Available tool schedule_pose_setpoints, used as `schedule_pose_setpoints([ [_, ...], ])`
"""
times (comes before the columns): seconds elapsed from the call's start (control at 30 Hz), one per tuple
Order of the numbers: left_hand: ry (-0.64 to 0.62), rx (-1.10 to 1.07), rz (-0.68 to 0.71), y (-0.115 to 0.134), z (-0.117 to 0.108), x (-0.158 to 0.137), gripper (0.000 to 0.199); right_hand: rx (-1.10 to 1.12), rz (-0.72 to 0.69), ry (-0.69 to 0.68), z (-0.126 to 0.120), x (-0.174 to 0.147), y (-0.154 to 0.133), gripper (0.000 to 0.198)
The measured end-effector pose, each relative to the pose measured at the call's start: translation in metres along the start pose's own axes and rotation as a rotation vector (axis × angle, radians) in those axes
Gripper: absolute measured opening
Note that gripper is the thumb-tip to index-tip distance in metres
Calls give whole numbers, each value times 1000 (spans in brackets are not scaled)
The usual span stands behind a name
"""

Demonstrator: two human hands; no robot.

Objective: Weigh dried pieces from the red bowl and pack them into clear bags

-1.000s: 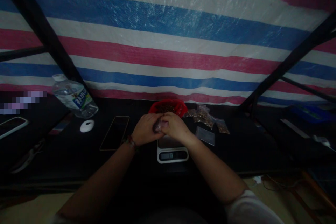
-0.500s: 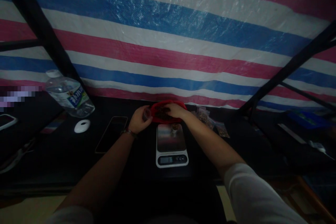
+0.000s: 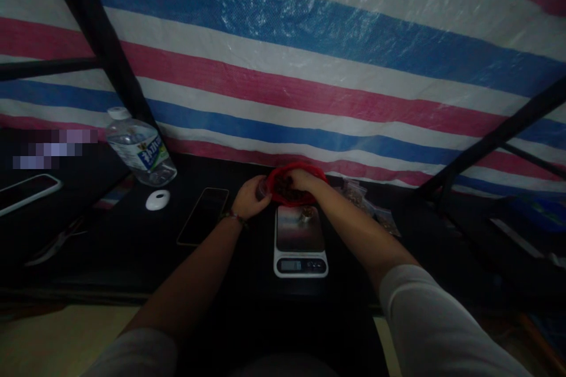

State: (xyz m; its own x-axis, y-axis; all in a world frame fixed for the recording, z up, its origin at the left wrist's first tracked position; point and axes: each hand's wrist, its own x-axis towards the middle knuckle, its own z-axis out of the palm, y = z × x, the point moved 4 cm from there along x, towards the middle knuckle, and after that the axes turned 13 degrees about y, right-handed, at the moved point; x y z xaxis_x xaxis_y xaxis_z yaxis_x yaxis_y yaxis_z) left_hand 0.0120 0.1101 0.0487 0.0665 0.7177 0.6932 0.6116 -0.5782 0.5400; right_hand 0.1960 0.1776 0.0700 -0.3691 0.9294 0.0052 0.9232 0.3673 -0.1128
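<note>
My left hand (image 3: 248, 199) is closed around a small clear cup (image 3: 262, 189) at the left rim of a red bag (image 3: 297, 200). My right hand (image 3: 305, 181) reaches into this bag, among small dark pieces (image 3: 287, 190); its fingertips are hidden there. Just in front of the bag lies a white kitchen scale (image 3: 301, 241) with a metal plate and a lit display, its digits too small to read. A little metallic cup (image 3: 306, 214) with brownish bits in it stands on the far part of the plate.
Small zip bags of brown pieces (image 3: 355, 194) lie right of the red bag. To my left are a dark phone (image 3: 204, 215), a white oval object (image 3: 158, 199) and a plastic bottle (image 3: 144, 150). A striped sheet (image 3: 283, 88) hangs behind the black table.
The camera view has shifted, so everything sits further right in the picture. My right hand stays in the red bag, its fingers dipped among the dark pieces; my left still holds the cup.
</note>
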Motion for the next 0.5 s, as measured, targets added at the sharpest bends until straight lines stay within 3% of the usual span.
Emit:
schedule_pose_setpoints([
  [0.27, 6, -24, 3, -2, -1, -3, 47, 75, -63, 107, 1, -2, 3, 23],
  [0.5, -18, -14, -22, -2, 0, -4, 45, 37, -120, 84, 8, -11, 1, 25],
])
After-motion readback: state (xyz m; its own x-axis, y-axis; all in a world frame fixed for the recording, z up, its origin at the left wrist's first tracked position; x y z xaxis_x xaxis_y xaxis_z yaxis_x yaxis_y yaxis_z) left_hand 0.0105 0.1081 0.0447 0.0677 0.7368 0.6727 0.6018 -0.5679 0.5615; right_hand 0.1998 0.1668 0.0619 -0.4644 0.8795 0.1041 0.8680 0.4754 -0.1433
